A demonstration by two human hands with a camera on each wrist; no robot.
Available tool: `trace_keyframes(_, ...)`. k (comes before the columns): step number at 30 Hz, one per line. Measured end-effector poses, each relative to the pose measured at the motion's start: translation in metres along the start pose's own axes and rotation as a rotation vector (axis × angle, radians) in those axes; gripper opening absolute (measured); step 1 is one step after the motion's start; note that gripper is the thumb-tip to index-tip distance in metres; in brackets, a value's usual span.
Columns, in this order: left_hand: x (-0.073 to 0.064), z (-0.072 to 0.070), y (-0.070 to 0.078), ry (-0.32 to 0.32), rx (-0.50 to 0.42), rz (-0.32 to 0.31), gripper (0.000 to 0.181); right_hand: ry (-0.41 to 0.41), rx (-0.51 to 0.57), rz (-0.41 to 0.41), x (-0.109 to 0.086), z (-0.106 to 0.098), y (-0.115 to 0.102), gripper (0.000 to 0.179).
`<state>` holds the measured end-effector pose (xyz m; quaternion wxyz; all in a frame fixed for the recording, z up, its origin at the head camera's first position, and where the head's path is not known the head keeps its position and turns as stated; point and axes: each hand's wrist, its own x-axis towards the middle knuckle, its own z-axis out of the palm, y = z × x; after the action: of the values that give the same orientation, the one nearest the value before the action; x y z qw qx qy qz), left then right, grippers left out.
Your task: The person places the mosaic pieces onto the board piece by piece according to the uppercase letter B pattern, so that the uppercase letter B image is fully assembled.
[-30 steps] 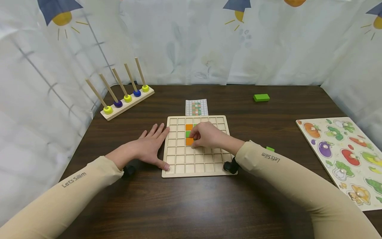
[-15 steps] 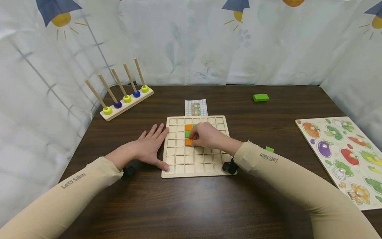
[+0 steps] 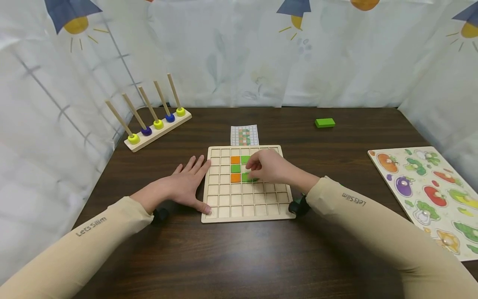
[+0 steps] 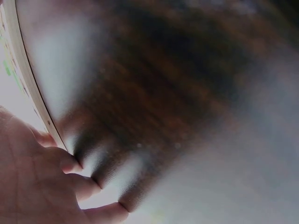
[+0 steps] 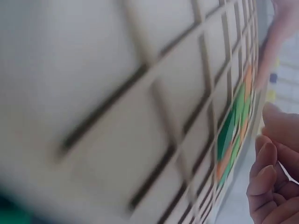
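Note:
In the head view my left hand [image 3: 188,182] lies with fingers spread, its fingertips and thumb at the left edge of the wooden grid board [image 3: 224,211]. My right hand [image 3: 270,166] hovers over the board's upper middle with loosely curled fingers; nothing shows between thumb and fingers in the right wrist view. Under and beside it sit an orange tile [image 3: 235,160], a green tile [image 3: 245,159], another green tile [image 3: 235,168], a lower orange tile [image 3: 235,177] and a lower green tile [image 3: 246,177]. The hand hides part of the grid to their right.
A small pattern card [image 3: 244,135] lies just behind the board. At the back left stands a peg stand [image 3: 160,131] with yellow and blue rings. A green block [image 3: 325,123] rests at the back right, and a vegetable puzzle board [image 3: 420,170] at the right.
My right hand has moved to the right and slightly up, uncovering the lower green tile. A green piece seen earlier by the right sleeve is now covered. The left hand stays in place.

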<state>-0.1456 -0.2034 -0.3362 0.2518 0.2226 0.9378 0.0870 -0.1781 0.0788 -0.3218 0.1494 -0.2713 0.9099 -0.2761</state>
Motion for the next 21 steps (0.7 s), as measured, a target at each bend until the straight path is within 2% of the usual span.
trace_keyframes(10, 0.001, -0.003, 0.002, -0.011, 0.002, 0.000, 0.142, 0.009, -0.015, 0.074, -0.054, -0.049, 0.067, 0.018)
trace_keyframes(15, 0.000, -0.004, 0.002, -0.013, 0.002, -0.004, 0.143, -0.088, -0.032, 0.093, -0.080, -0.064, 0.093, 0.022)
trace_keyframes(18, 0.000, -0.005, 0.002, -0.015, 0.001, -0.005, 0.142, -0.165, -0.026, 0.086, -0.091, -0.066, 0.101, 0.025)
trace_keyframes(21, 0.000, -0.005, 0.002, -0.018, -0.001, -0.007, 0.142, -0.195, -0.031, 0.070, -0.097, -0.063, 0.104, 0.026)
